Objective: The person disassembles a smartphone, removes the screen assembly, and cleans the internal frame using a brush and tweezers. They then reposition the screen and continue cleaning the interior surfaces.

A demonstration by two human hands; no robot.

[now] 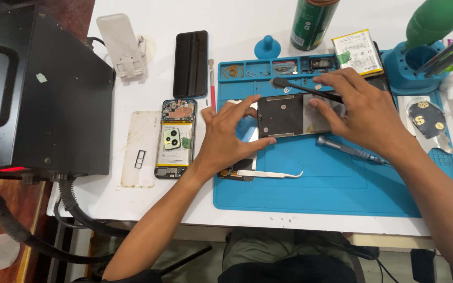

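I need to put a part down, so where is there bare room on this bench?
The blue mat is bare along its near edge, below the screwdriver and right of the tweezers. White table is free between the black phone and the green can. Around both hands and the mat's top trays it is crowded.

mat (342, 183): blue rubbery sheet, matt, smooth
panel (281, 115): dark matt face, dull metal plate beside it
tweezers (271, 174): bright polished metal
screwdriver (349, 149): blue metal shaft, ribbed grip
phone (191, 63): black glossy glass
table (153, 204): white, smooth
box (43, 94): black matt metal
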